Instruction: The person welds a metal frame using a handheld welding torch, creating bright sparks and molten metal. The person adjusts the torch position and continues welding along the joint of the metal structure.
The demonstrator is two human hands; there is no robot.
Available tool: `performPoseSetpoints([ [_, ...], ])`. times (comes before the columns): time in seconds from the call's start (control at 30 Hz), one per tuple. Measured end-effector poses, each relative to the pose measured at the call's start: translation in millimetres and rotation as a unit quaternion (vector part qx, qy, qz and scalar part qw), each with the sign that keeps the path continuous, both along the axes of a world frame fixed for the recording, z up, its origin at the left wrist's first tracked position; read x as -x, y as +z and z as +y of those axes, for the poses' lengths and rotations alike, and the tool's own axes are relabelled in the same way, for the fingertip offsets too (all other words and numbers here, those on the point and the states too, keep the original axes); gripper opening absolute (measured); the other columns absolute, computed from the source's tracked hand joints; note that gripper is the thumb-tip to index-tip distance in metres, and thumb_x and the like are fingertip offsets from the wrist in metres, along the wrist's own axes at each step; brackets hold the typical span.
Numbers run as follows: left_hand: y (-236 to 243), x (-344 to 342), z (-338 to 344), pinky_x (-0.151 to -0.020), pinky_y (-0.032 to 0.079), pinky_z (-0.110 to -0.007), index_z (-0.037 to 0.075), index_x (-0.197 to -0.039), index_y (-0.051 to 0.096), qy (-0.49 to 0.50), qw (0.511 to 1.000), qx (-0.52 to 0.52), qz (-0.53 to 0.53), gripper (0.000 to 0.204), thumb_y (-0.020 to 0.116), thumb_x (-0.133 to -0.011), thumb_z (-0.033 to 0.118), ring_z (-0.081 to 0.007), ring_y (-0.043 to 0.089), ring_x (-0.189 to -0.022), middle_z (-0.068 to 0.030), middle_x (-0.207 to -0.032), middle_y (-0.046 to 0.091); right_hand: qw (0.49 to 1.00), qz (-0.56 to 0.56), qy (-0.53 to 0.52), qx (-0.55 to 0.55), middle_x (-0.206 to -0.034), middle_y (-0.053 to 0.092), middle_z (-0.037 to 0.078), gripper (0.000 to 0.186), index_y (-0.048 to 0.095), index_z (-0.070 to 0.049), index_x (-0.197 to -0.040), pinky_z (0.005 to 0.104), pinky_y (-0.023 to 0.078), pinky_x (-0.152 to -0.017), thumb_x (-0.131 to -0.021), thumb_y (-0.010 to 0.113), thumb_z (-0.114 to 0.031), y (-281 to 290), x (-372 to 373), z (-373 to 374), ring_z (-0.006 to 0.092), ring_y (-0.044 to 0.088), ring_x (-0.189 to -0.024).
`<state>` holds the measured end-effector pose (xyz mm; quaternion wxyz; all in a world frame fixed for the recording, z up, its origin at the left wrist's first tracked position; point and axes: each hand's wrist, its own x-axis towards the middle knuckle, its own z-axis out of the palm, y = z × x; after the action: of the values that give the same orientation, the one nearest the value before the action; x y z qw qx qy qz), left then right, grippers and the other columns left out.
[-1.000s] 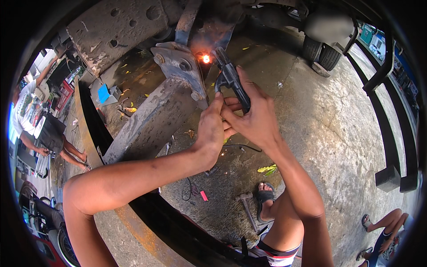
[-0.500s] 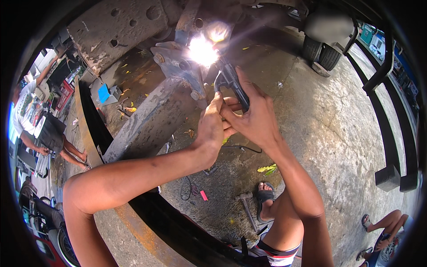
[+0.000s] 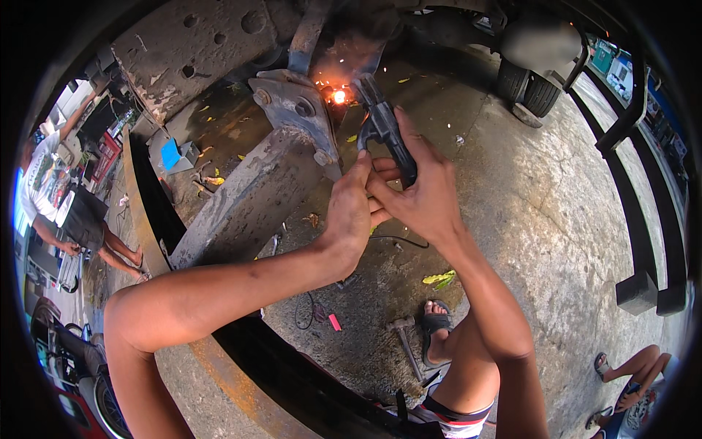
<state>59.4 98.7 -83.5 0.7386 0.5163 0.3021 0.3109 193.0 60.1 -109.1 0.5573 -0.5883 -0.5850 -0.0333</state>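
Note:
My right hand (image 3: 420, 194) is closed around a black welding electrode holder (image 3: 391, 132), whose jaws point up and away. Against its lever side rests the thumb of my left hand (image 3: 349, 216); the left fingers are curled beneath the right ones and partly hidden. Just left of the jaws, an orange-white glowing spot (image 3: 338, 96) throws sparks beside a bolted steel bracket (image 3: 292, 106). Smoke drifts above it. The bracket joins the end of a thick grey steel beam (image 3: 252, 186). I cannot make out the electrode clearly.
A rusty-edged long rail (image 3: 227, 373) curves below my left arm. On the concrete lie a hammer (image 3: 406, 344), a red piece (image 3: 335, 323) and a cable (image 3: 398, 238). Tyres (image 3: 530, 91) stand at far right. One person (image 3: 62, 190) stands left; another (image 3: 636, 388) sits lower right.
The blinding white arc has shrunk to a small glowing spot with orange sparks. The electrode holder has shifted slightly right and swung more upright, both hands staying on it.

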Motion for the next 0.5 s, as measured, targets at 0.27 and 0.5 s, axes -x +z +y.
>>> performPoseSetpoints([
  [0.27,-3.1,0.2,2.7,-0.117,0.051,-0.046,-0.002,-0.140,0.058,-0.007,1.000,0.008,0.017,0.067,0.025,-0.119,0.052,-0.0267,0.072,-0.124,-0.0158,-0.132,0.071,1.000,-0.009,0.008,0.012,-0.121,0.074,0.027,0.090,0.050,0.003,-0.159,0.0421,0.061,-0.091,-0.081,0.088,-0.018,-4.3,-2.1,0.6,0.0380,0.079,-0.109],
  [0.5,-0.7,0.0,1.4,-0.117,0.051,-0.047,-0.003,-0.141,0.057,0.004,1.000,0.013,0.023,0.068,0.026,-0.119,0.053,-0.0268,0.071,-0.123,-0.0164,-0.126,0.071,1.000,-0.015,0.008,0.024,-0.126,0.073,0.029,0.090,0.049,0.005,-0.159,0.0425,0.061,-0.093,-0.081,0.088,-0.017,-5.8,-3.2,3.6,0.0383,0.077,-0.113],
])
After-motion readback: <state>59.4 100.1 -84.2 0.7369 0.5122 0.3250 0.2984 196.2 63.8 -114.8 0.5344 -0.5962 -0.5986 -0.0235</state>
